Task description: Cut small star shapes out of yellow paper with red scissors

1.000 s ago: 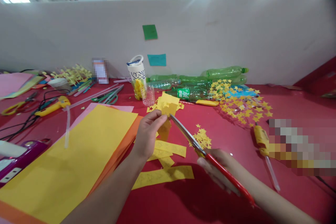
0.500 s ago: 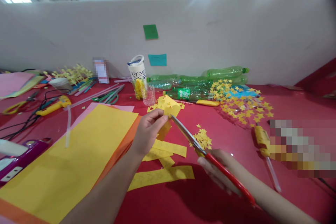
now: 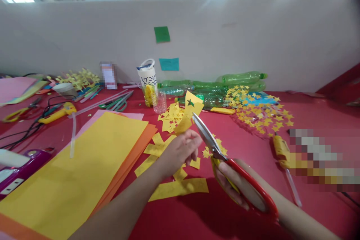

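Red tabletop (image 3: 174, 221); step in hand looks like cutting stars out of yellow paper; another cut would call for the left hand (image 3: 180, 150) to pinch a marked piece taut by the scissors (image 3: 216, 153). Stacked sheets, yellow (image 3: 92, 165) over orange (image 3: 131, 157), lie flat on the left; green bottles (image 3: 242, 78) lie on their sides along the back; right hand (image 3: 229, 180) grips the scissors by the handles, tips up by the paper, handles apart; left hand loosely curled, can't tell if it pinches anything. Yellow glue gun (image 3: 281, 148) off right, well apart from the cutting; uncut strips (image 3: 182, 188) spread under and around the left hand; yellow scrap with a star-shaped hole (image 3: 197, 107) tilted up just beyond the fingers, contact unclear, probably in the way for a fresh cut; punched offcuts (image 3: 168, 123) heaped behind; smallest, loose stars (image 3: 206, 152) piled near the scissors, partly hidden, could get knocked about.
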Demonstrator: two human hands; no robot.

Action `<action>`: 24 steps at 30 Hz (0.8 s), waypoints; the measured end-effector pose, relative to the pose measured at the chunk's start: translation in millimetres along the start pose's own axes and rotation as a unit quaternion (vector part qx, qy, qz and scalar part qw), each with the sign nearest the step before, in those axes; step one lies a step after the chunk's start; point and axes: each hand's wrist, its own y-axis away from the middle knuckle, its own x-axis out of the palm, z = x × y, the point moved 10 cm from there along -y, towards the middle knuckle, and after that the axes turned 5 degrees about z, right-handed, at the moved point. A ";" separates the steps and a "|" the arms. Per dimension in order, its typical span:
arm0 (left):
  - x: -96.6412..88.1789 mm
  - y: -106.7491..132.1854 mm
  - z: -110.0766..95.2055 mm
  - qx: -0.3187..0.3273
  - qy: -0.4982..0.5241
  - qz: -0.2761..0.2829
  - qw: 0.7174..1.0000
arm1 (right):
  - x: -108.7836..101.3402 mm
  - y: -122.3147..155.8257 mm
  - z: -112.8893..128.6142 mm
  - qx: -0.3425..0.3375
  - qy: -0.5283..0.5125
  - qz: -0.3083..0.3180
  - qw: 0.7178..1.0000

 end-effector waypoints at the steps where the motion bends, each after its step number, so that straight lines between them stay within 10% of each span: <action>1: -7.8 0.3 -3.6 0.023 0.022 -0.033 0.999 | 1.4 0.6 0.1 0.012 0.002 0.001 1.000; 12: -61.2 26.1 -15.3 0.140 0.089 -0.278 0.946 | 5.2 1.4 13.5 0.015 0.056 -0.005 0.998; 24: -61.8 21.0 5.6 0.079 0.120 -0.265 0.953 | 10.9 2.4 25.1 -0.058 0.168 0.029 0.984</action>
